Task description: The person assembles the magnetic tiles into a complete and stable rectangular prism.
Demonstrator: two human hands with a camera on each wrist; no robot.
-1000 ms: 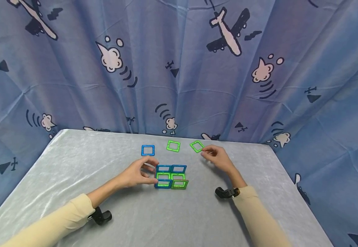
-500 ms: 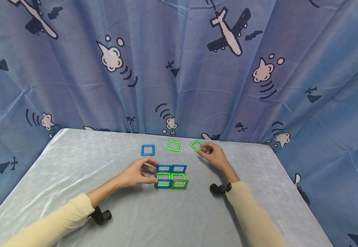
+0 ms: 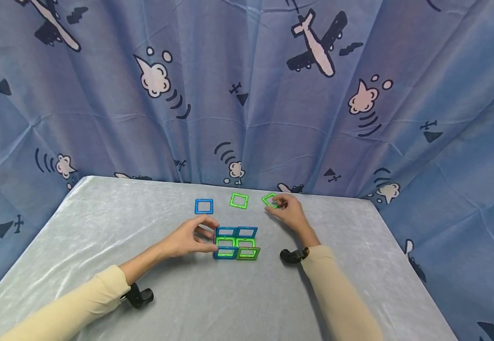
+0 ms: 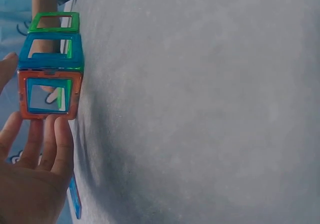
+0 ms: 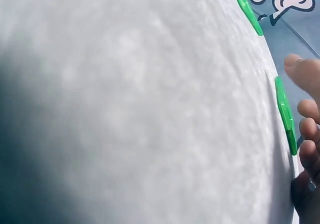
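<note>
My left hand (image 3: 187,239) holds the left end of a box-like build of magnetic tiles (image 3: 236,243), thumb at the near blue tile, fingers at the far side. In the left wrist view, an orange tile (image 4: 22,94) forms that end, with fingertips against its edge and a blue tile (image 4: 52,63) beyond. My right hand (image 3: 291,213) is over a loose green square tile (image 3: 268,200) near the table's back edge, partly covering it. The right wrist view shows its bent fingers beside that green tile (image 5: 284,115), which lies flat, with the thumb apart from it.
A second loose green square tile (image 3: 239,201) and a blue square tile (image 3: 204,206) lie along the back of the cloth-covered table (image 3: 179,303). Behind the table's far edge hangs a blue curtain (image 3: 213,85) printed with planes.
My right hand has moved left and slightly away from me, over the right green tile, covering more of it. The left hand and the tile build have stayed in place.
</note>
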